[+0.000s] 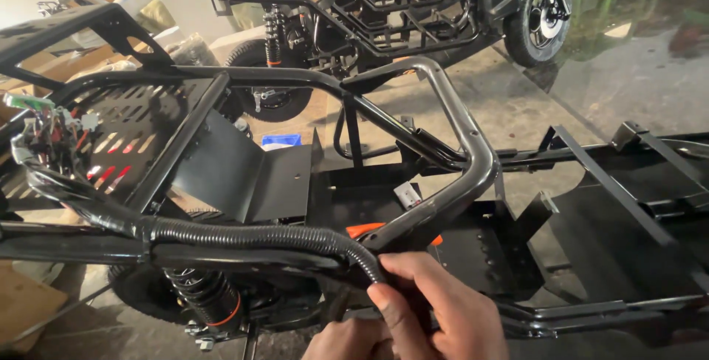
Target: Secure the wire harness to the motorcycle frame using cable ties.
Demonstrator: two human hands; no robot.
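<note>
Right hand (443, 308) closed round end of black ribbed hose (251, 236), thumb pressing it where it dips under curved frame tube (473, 146). Left hand (347, 341) low at bottom edge, mostly cut off; looks to be touching same spot, but can't tell if gripping. Hose lying along lower frame rail (74, 245), running left to a bundle of loose wire ends w/ plugs (48, 127). Prob. light, bendy, springs back when let go; ribs give good grip, not slippery. Best held near the end, as now, close to the tube. Plug end looks delicate, so no yanking. In the way: curved tube crossing right over hose end, tight gap under it. Nearby: shock spring w/ orange ring (207, 297) below rail, slotted black plate (129, 135) behind, second frame w/ wheel (539, 24) at back.
</note>
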